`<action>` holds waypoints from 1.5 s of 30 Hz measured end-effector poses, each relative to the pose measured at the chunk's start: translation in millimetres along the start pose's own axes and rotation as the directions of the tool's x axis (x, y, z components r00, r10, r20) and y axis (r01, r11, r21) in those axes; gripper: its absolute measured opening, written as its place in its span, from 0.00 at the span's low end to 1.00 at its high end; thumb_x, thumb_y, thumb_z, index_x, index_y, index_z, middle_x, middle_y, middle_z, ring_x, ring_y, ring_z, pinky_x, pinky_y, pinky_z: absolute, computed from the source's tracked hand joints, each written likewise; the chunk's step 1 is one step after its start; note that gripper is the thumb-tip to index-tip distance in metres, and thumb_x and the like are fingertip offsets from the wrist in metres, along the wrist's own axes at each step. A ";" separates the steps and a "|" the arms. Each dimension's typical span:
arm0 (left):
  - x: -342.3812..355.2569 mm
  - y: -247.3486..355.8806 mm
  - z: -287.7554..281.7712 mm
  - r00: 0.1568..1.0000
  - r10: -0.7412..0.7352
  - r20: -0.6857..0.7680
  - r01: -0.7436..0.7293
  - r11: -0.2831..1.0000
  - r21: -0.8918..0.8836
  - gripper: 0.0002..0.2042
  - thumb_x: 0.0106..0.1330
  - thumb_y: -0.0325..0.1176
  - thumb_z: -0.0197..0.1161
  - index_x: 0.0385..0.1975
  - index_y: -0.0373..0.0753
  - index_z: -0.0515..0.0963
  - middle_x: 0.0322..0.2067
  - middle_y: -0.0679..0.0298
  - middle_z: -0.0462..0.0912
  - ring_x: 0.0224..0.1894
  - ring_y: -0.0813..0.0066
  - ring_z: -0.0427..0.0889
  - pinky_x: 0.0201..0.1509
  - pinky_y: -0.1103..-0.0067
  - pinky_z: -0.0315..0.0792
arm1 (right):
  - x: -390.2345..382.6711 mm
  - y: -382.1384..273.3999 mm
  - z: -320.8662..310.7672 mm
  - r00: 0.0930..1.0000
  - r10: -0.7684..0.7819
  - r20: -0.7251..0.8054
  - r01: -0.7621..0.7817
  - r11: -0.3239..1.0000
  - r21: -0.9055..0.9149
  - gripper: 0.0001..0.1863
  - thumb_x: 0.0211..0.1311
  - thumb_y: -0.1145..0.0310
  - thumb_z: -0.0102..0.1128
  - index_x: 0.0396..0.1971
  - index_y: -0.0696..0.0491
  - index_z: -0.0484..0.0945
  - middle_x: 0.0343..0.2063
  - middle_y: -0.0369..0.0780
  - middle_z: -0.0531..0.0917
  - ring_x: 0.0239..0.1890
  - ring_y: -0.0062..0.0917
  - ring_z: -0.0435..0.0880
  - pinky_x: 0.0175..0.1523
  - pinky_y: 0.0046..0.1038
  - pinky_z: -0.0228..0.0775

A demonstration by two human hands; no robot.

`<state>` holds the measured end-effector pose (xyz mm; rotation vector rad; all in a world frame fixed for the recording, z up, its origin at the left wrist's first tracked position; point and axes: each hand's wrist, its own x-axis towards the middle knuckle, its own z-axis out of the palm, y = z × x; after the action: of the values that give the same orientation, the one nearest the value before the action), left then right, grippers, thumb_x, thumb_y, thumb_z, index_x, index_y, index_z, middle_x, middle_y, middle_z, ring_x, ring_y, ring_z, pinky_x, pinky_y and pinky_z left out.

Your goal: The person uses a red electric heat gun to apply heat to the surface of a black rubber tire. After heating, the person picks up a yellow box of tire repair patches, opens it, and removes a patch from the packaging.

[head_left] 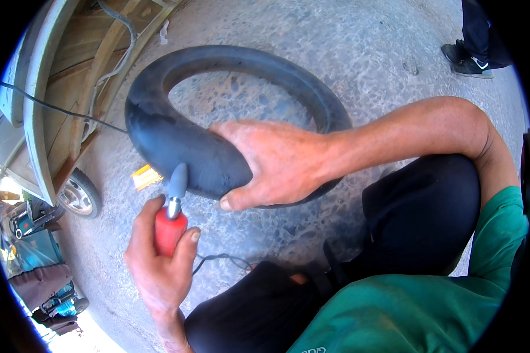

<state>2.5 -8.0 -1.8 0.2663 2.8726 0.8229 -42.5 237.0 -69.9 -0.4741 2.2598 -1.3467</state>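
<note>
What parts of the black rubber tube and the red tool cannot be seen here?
Head view:
- Tube near side: covered by the right hand.
- Red tool handle: wrapped by the left hand.
- Tube's lower arc: hidden by the forearm and black trousers.

There is one view only, from the camera on my head, on the left side of the pair. It looks steeply down over my chest and my knees to the ground in front of me. It is very near to my work: my left hand and my right hand fill the middle of the picture, and my forearms enter from the lower edge and from the right. The lens is a wide fisheye, so the wooden cart at the left bends toward the dark round rim. At the top right, far away, the shoes of another person stand on the concrete ground.
</note>
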 end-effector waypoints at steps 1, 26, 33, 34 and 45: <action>-0.5 -0.2 0.2 0.999 0.039 0.007 -0.039 0.999 0.006 0.27 0.54 0.26 0.72 0.57 0.33 0.75 0.41 0.50 0.84 0.42 0.61 0.85 0.51 0.70 0.77 | 1.1 1.0 0.8 1.000 -0.009 0.008 0.008 1.000 0.017 0.46 0.50 0.53 0.74 0.61 0.71 0.66 0.45 0.56 0.79 0.45 0.43 0.83 0.51 0.38 0.78; 1.3 6.5 0.3 0.999 -0.037 -0.027 0.037 0.999 -0.017 0.26 0.58 0.30 0.68 0.59 0.34 0.75 0.38 0.53 0.84 0.42 0.67 0.82 0.53 0.71 0.76 | 3.6 -2.9 -6.3 1.000 -0.015 -0.009 0.015 1.000 0.024 0.48 0.50 0.52 0.73 0.62 0.72 0.64 0.45 0.56 0.79 0.44 0.44 0.83 0.48 0.37 0.80; 0.1 6.2 1.4 0.997 -0.066 -0.028 0.065 0.997 -0.051 0.26 0.58 0.29 0.68 0.58 0.34 0.75 0.39 0.55 0.83 0.43 0.69 0.80 0.53 0.72 0.75 | 3.6 -2.0 -8.2 0.999 -0.032 -0.015 0.033 0.997 0.072 0.48 0.51 0.51 0.72 0.62 0.72 0.64 0.45 0.56 0.79 0.45 0.43 0.83 0.50 0.36 0.79; 0.3 6.6 1.0 0.996 -0.080 -0.039 0.078 0.995 -0.061 0.26 0.58 0.29 0.68 0.58 0.34 0.75 0.39 0.55 0.83 0.43 0.69 0.80 0.53 0.72 0.75 | 3.8 -1.3 -7.5 1.000 -0.023 -0.017 0.024 0.998 0.062 0.48 0.51 0.51 0.72 0.62 0.72 0.64 0.45 0.56 0.79 0.45 0.43 0.83 0.50 0.36 0.79; -2.3 2.6 -1.2 1.000 0.000 -0.012 -0.001 1.000 -0.030 0.27 0.54 0.26 0.72 0.57 0.33 0.76 0.39 0.52 0.83 0.41 0.64 0.84 0.49 0.71 0.77 | 5.5 -0.7 -6.8 1.000 -0.005 -0.018 0.006 0.998 0.064 0.48 0.51 0.51 0.72 0.62 0.73 0.64 0.43 0.56 0.79 0.42 0.43 0.84 0.47 0.37 0.80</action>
<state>4.8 -6.9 0.7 0.2596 2.8686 0.8693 -50.7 238.8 -67.7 -0.4482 2.2242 -1.4266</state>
